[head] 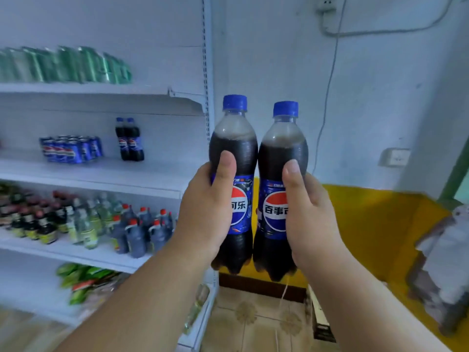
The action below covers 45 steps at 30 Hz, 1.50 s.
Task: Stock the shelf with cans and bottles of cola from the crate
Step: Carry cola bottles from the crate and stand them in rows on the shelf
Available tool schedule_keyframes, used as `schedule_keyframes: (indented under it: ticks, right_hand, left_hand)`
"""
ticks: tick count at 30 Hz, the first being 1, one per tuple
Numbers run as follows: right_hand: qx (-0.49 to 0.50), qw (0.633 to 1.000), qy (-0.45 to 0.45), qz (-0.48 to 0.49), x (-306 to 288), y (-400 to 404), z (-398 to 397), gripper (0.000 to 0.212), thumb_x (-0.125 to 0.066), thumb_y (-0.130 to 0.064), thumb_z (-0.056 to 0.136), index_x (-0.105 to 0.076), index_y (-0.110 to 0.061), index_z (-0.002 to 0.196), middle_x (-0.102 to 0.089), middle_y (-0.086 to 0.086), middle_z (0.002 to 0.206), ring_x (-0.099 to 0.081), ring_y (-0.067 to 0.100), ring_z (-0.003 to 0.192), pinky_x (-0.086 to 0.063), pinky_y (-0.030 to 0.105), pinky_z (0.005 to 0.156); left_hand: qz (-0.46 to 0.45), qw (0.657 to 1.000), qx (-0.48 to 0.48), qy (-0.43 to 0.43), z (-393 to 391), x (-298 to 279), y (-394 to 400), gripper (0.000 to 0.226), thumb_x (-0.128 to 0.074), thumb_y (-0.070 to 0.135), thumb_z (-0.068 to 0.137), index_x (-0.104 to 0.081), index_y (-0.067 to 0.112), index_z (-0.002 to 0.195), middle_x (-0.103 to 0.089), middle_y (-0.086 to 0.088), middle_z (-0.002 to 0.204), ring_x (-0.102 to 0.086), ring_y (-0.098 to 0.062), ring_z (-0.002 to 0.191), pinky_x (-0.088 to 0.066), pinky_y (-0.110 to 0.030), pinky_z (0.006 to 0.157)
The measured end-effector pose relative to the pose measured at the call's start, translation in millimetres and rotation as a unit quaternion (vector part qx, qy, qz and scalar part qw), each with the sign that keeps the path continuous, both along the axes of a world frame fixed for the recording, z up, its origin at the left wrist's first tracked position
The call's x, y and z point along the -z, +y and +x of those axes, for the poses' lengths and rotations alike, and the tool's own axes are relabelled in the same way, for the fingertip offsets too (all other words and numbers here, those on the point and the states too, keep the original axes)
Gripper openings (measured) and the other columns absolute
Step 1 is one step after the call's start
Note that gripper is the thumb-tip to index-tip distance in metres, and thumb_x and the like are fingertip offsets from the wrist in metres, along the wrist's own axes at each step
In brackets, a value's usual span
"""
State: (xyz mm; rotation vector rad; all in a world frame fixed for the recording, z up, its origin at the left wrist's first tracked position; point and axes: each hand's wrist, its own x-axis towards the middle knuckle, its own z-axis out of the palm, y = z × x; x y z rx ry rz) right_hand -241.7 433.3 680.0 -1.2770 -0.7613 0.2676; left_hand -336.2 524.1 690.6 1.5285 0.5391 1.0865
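— Blue-capped cola bottles: left bottle (232, 158) gripped in left hand (203, 212), right bottle (280, 163) in right hand (309, 212)?
— Yes. Upright, touching, thumbs across labels, fingers curled behind; shelf (101, 171) beyond left fingers.

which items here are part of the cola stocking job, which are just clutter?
Job:
- left hand gripping left cola bottle
- right hand gripping right cola bottle
- shelved cola bottles
- cola cans
- shelf

Clutter:
- green cans
- sauce and water bottles
- wall socket
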Motion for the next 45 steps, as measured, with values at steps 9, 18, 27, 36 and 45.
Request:
schedule_keyframes:
  ticks: [9, 18, 27, 36, 45]
  right_hand:
    - [-0.107, 0.994, 0.007, 0.001, 8, 159, -104, 0.053, -0.051, -0.071, 0.078, -0.067, -0.029, 0.105, -0.078, -0.006, 0.094, -0.076, 0.014, 0.086, -0.061, 0.046, 0.082]
    - [-0.149, 0.988, 0.005, -0.034, 32, 273, -114, 0.06, -0.055, -0.083, 0.075, -0.065, -0.033, 0.108, -0.077, -0.005, 0.098, -0.076, 0.016, 0.088, -0.059, 0.05, 0.086]
    - [-0.218, 0.975, 0.025, -0.029, 39, 404, -60, 0.061, -0.056, -0.081, 0.074, -0.066, -0.032, 0.11, -0.078, -0.003, 0.1, -0.076, 0.017, 0.089, -0.059, 0.05, 0.088]
    - [-0.186, 0.981, 0.033, -0.043, 52, 537, -23, 0.083, -0.056, -0.096, 0.055, -0.067, -0.032, 0.107, -0.077, -0.005, 0.101, -0.075, 0.016, 0.093, -0.057, 0.049, 0.091]
    - [-0.037, 0.998, 0.004, -0.042, 72, 643, -25, 0.056, -0.05, -0.086, 0.069, -0.062, -0.038, 0.096, -0.075, -0.011, 0.094, -0.073, 0.009, 0.086, -0.059, 0.048, 0.086]
  left_hand:
    - [-0.007, 0.995, -0.104, 0.011, -121, 9, 139, 0.059, -0.048, 0.087, 0.071, -0.066, 0.035, 0.095, -0.077, 0.003, 0.089, -0.075, -0.017, 0.084, -0.058, -0.052, 0.085]
    - [-0.051, 0.987, -0.155, -0.002, -139, 31, 234, 0.061, -0.051, 0.087, 0.068, -0.066, 0.035, 0.096, -0.077, 0.004, 0.09, -0.075, -0.018, 0.084, -0.059, -0.051, 0.085]
    - [-0.036, 0.982, -0.184, 0.033, -94, 36, 359, 0.068, -0.052, 0.087, 0.059, -0.064, 0.037, 0.104, -0.076, 0.009, 0.093, -0.075, -0.011, 0.086, -0.059, -0.047, 0.086]
    - [-0.066, 0.98, -0.184, 0.039, -53, 41, 485, 0.069, -0.06, 0.083, 0.051, -0.066, 0.038, 0.104, -0.077, 0.009, 0.097, -0.075, -0.012, 0.088, -0.059, -0.044, 0.086]
    - [0.011, 0.984, -0.174, 0.042, -28, 64, 609, 0.055, -0.047, 0.079, 0.063, -0.061, 0.04, 0.1, -0.068, 0.021, 0.091, -0.063, 0.013, 0.085, -0.045, -0.006, 0.071]
